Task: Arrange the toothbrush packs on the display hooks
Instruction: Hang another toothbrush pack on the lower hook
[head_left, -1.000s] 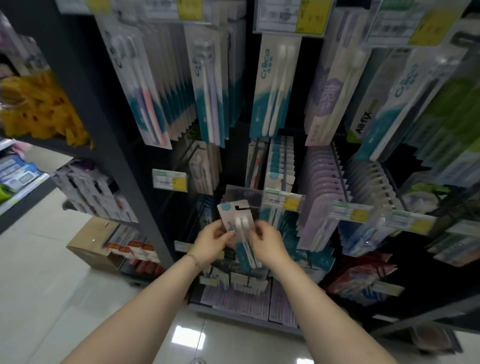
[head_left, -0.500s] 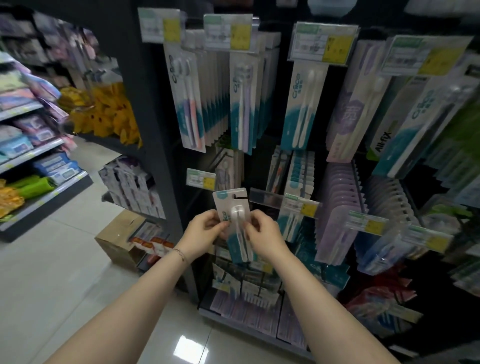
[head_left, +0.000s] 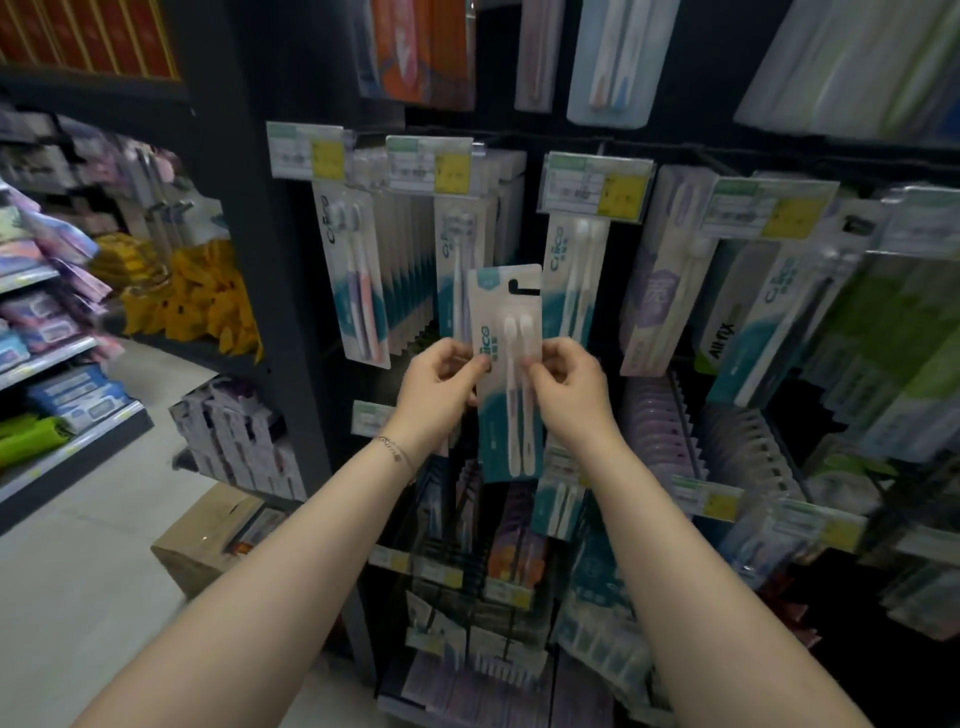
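I hold one toothbrush pack (head_left: 506, 322) upright in front of the dark display rack, white and teal with two white brushes and a hook slot at its top. My left hand (head_left: 439, 387) pinches its left edge and my right hand (head_left: 563, 387) pinches its right edge, both about mid-height. The pack's top sits between two hanging rows of like packs: one row (head_left: 457, 260) just left and another row (head_left: 576, 275) just right, each under a price tag. A further row (head_left: 358, 280) hangs at the left.
More toothbrush packs fill hooks to the right (head_left: 779, 312) and below (head_left: 654, 431). A dark upright post (head_left: 270, 260) borders the rack on the left. A cardboard box (head_left: 208, 535) sits on the pale floor. Shelves with goods (head_left: 52, 353) line the aisle at far left.
Both hands have lifted the pack from the lower hooks up to the upper row of hanging packs. My view has tilted upward and to the left.
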